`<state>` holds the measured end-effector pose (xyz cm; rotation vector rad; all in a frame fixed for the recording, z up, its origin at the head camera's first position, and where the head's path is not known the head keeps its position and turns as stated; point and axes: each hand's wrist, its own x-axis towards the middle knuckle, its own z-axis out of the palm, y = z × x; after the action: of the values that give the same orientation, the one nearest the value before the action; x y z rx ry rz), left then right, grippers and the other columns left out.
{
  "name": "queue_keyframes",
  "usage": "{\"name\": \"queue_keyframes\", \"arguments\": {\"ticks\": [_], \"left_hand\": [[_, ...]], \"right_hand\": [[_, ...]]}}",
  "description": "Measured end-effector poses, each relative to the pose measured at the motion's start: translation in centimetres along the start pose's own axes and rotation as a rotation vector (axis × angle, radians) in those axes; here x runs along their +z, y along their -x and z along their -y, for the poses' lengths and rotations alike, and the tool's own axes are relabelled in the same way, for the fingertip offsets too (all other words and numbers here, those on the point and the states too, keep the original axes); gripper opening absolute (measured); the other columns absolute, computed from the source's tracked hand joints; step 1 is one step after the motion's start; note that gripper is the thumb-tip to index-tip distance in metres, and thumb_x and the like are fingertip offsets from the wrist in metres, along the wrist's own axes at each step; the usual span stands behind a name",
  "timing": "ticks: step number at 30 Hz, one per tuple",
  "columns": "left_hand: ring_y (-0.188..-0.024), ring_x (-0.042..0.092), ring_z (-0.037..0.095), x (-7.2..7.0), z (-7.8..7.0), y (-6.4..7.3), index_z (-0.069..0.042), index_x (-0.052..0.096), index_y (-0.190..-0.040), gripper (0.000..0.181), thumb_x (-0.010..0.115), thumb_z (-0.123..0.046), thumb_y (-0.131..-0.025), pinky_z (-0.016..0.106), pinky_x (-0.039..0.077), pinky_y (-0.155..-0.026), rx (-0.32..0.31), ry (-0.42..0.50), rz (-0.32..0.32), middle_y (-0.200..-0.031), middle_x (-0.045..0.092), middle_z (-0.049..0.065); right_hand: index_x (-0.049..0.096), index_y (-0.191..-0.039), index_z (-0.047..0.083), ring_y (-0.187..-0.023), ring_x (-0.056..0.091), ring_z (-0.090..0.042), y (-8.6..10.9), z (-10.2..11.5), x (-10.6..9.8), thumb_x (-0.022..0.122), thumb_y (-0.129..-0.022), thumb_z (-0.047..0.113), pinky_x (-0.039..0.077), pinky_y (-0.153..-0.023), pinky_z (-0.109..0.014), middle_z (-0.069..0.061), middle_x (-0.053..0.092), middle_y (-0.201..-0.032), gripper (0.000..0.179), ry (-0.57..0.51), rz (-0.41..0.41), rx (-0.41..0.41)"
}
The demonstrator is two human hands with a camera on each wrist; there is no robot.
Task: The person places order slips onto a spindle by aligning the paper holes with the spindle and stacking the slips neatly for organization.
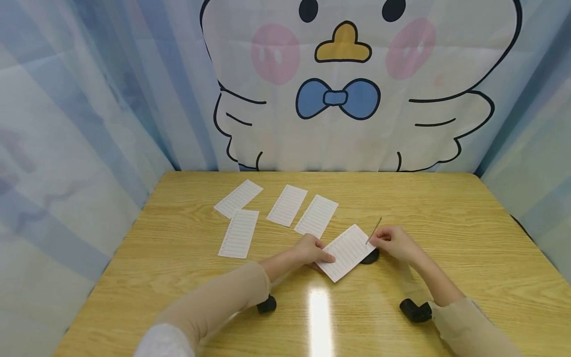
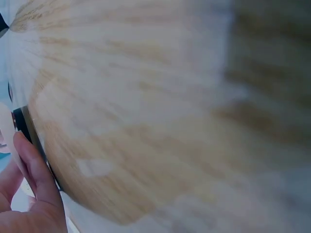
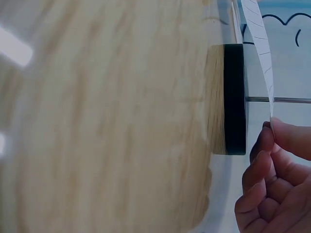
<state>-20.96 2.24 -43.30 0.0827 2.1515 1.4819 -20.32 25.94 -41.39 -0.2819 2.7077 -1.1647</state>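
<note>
Both hands hold a lined white paper slip, tilted above the table. My left hand pinches its near left end, thumb on top. At its right corner, my right hand pinches the edge between thumb and fingertips, as the right wrist view also shows. A thin metal spike rises through the slip near that corner. Its round black base stands on the table below, partly covered by the slip in the head view. In the left wrist view, the left hand shows at the lower left edge.
Several more lined slips lie on the wooden table: an upper left slip, a lower left slip, a middle slip and one slip beside the left hand. A printed curtain hangs behind.
</note>
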Motion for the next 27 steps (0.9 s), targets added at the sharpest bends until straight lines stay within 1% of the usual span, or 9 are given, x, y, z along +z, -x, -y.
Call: {"name": "queue_keyframes", "arguments": {"ticks": [3, 6, 10, 14, 19, 22, 27], "left_hand": [[-0.048, 0.054, 0.007, 0.1, 0.1, -0.1, 0.005, 0.066, -0.077, 0.013, 0.076, -0.001, -0.071, 0.018, 0.045, -0.044, -0.012, -0.035, -0.022, -0.058, 0.057, 0.002], [-0.05, 0.058, 0.01, 0.1, 0.1, -0.2, 0.005, 0.064, -0.078, 0.015, 0.076, -0.001, -0.071, 0.019, 0.047, -0.046, -0.028, -0.038, -0.033, -0.061, 0.059, 0.004], [-0.056, 0.065, 0.019, 0.2, 0.1, -0.2, 0.006, 0.062, -0.081, 0.015, 0.074, 0.003, -0.072, 0.023, 0.051, -0.048, -0.065, 0.029, -0.016, -0.065, 0.063, 0.01], [-0.062, 0.067, 0.025, 0.3, 0.0, -0.1, 0.006, 0.06, -0.082, 0.015, 0.072, 0.006, -0.072, 0.024, 0.051, -0.049, -0.085, 0.073, -0.006, -0.065, 0.064, 0.014], [-0.062, 0.067, 0.027, 0.3, -0.1, 0.0, 0.004, 0.059, -0.079, 0.014, 0.072, 0.006, -0.072, 0.025, 0.052, -0.049, -0.088, 0.063, 0.0, -0.065, 0.064, 0.014], [-0.061, 0.067, 0.027, 0.2, -0.1, 0.0, 0.004, 0.059, -0.078, 0.013, 0.071, 0.006, -0.073, 0.026, 0.052, -0.049, -0.086, 0.056, 0.011, -0.065, 0.064, 0.015], [-0.06, 0.066, 0.029, 0.2, -0.1, -0.1, 0.003, 0.058, -0.076, 0.015, 0.071, 0.008, -0.072, 0.026, 0.052, -0.049, -0.093, 0.073, 0.015, -0.063, 0.064, 0.015]], "right_hand": [[0.064, -0.087, -0.003, -0.066, 0.046, -0.011, -0.1, -0.1, 0.2, 0.057, -0.089, 0.008, 0.038, -0.056, -0.022, -0.005, 0.061, -0.078, 0.013, 0.014, 0.01, -0.007], [0.064, -0.086, -0.002, -0.065, 0.045, -0.01, -0.2, -0.2, 0.2, 0.057, -0.089, 0.008, 0.038, -0.056, -0.022, -0.003, 0.06, -0.076, 0.012, 0.029, 0.017, -0.005], [0.064, -0.084, -0.001, -0.063, 0.044, -0.011, -0.3, -0.4, 0.3, 0.058, -0.088, 0.009, 0.036, -0.055, -0.022, -0.002, 0.058, -0.073, 0.012, 0.053, 0.018, -0.008], [0.064, -0.082, 0.001, -0.062, 0.044, -0.011, -0.3, -0.5, 0.4, 0.06, -0.087, 0.01, 0.036, -0.054, -0.022, -0.001, 0.057, -0.071, 0.012, 0.079, 0.013, -0.009], [0.065, -0.081, 0.001, -0.06, 0.042, -0.011, -0.4, -0.6, 0.3, 0.061, -0.086, 0.011, 0.035, -0.053, -0.022, 0.0, 0.055, -0.068, 0.012, 0.119, 0.006, -0.023], [0.065, -0.081, 0.0, -0.059, 0.042, -0.011, -0.4, -0.7, 0.3, 0.061, -0.086, 0.011, 0.034, -0.052, -0.022, 0.0, 0.055, -0.068, 0.013, 0.122, 0.003, -0.035], [0.064, -0.082, -0.001, -0.06, 0.044, -0.012, -0.4, -1.2, 0.3, 0.061, -0.087, 0.012, 0.036, -0.053, -0.023, -0.001, 0.055, -0.068, 0.014, 0.119, -0.017, -0.011]]}}
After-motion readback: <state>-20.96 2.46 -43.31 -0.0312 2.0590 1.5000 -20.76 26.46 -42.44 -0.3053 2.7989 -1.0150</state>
